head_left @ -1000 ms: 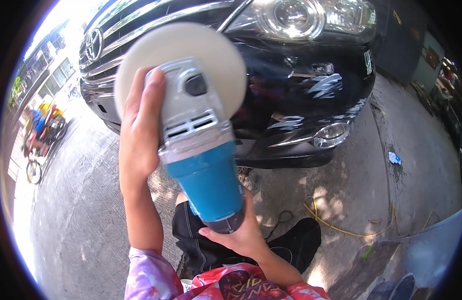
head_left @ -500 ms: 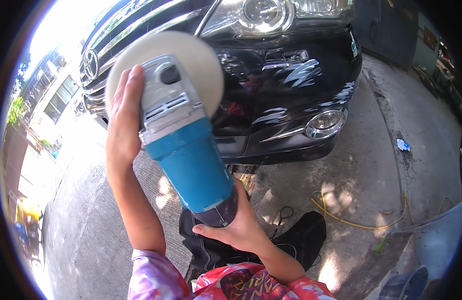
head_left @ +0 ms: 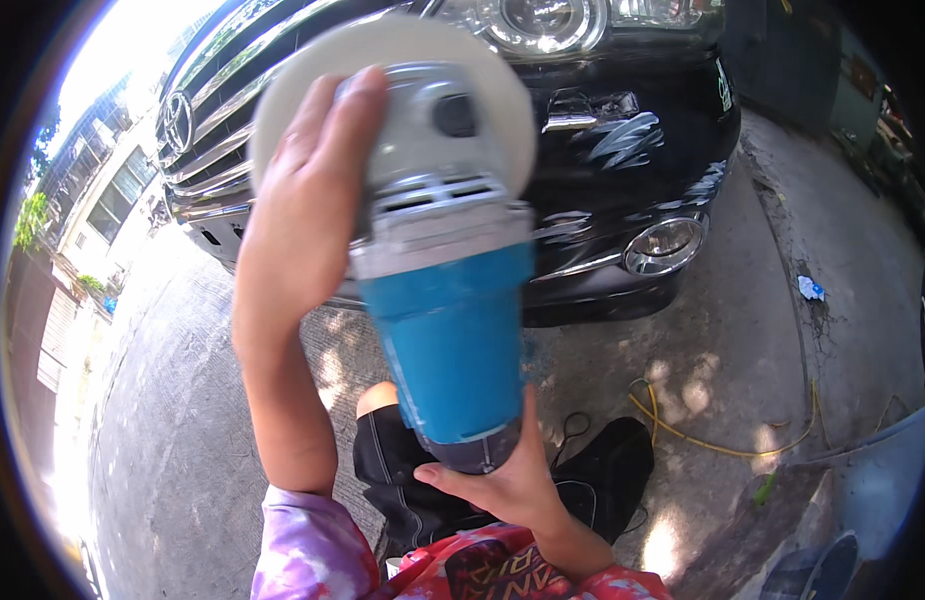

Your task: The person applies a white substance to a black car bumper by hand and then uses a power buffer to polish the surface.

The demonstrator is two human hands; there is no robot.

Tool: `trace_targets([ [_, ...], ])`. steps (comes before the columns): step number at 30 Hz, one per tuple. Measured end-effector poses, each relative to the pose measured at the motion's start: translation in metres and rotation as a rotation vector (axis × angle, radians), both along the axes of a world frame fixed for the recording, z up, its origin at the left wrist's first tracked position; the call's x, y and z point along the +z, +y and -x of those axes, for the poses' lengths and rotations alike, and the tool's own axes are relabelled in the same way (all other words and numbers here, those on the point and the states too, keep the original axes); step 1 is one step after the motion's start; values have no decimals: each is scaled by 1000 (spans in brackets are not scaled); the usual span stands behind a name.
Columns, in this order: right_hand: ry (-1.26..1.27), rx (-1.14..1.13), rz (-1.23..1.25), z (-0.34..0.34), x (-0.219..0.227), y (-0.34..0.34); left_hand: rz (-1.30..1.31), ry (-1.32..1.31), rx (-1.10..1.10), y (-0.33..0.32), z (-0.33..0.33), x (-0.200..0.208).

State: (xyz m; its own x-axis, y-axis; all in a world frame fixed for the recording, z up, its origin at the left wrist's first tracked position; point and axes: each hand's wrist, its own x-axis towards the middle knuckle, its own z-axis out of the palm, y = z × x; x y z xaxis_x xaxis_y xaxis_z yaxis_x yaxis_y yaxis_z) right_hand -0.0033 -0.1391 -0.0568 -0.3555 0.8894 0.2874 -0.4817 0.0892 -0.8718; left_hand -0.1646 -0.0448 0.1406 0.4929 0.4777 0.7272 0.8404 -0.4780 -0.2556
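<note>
A teal electric polisher (head_left: 447,330) with a silver metal head is held up in front of the car's dark front bumper (head_left: 697,125). Its round pale pad (head_left: 507,115) faces toward the car; whether it touches the paint cannot be seen. My left hand (head_left: 300,225) is closed along the left side of the metal head, fingers pointing forward. My right hand (head_left: 517,480) grips the dark rear end of the body, thumb on the near side. White smears (head_left: 627,140) mark the bumper to the right of the pad.
A headlight (head_left: 542,22), a slatted chrome grille (head_left: 212,125) and a round fog light (head_left: 664,246) surround the bumper. A yellow hose or cord (head_left: 722,445) lies on the concrete floor (head_left: 182,400) at the right. A pale sheet (head_left: 887,475) stands at the lower right.
Both hands have moved the polisher to the right and it is turned more upright. It now looks larger and covers more of the bumper's middle. My grip is the same.
</note>
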Motion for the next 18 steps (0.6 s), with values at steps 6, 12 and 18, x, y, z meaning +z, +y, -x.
trace_targets([
  [6,-361,-19,-96,-14,-1,-5,621,-1392,-213,-39,21,-39],
  [12,-693,-100,-14,-81,3,-40,562,-1300,-224,-48,-24,-86],
  [18,-376,-110,101,-99,38,-24,622,-1115,-396,-19,-43,-52],
])
